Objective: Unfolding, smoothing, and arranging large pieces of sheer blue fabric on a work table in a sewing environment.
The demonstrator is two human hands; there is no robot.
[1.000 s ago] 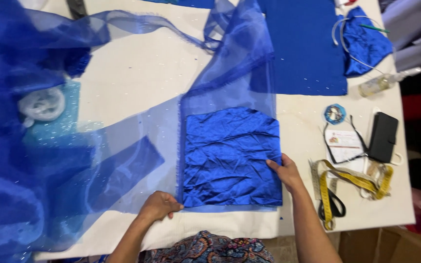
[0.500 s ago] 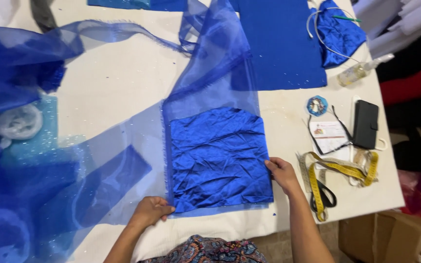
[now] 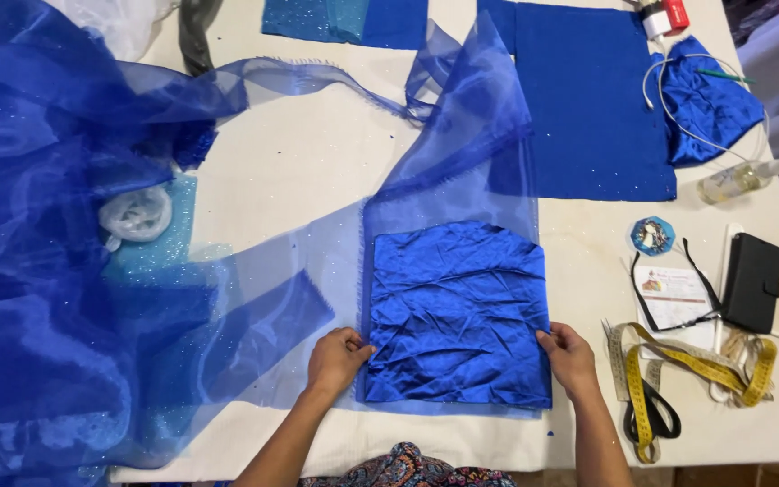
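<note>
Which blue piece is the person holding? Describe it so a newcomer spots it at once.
On the white table, look at the near edge, between the left hand and right hand. There lies the satin panel, a rectangle with each hand at one side edge. Unlike the sheer organza around it and the flat matte cloth farther back, it is opaque, shiny and heavily creased.

The left hand (image 3: pixel 337 358) has moved up from the bench edge to the satin panel's (image 3: pixel 457 316) left edge; the right hand (image 3: pixel 570 356) slid lower along its right edge.
</note>
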